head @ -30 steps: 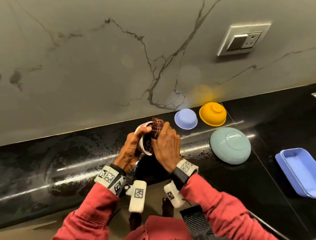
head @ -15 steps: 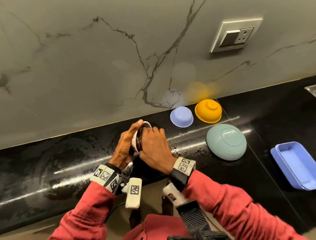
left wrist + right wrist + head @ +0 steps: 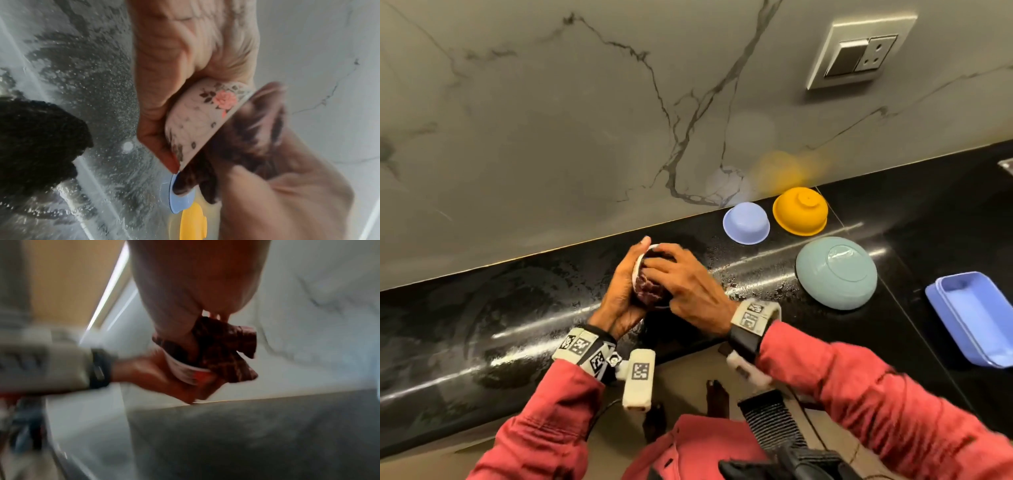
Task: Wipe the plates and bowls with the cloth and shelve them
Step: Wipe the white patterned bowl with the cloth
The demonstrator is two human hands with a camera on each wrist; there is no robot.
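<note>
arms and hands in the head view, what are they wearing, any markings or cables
Both arms are in red long sleeves. Each wrist carries a black strap with pale bands printed with black-and-white square code markers, on the left and the right. A whitish block with another code marker hangs by the left wrist, with a thin dark cable below it. The left hand and right hand are bare.

marble wall (image 3: 551, 137), black counter (image 3: 482, 325)
</note>
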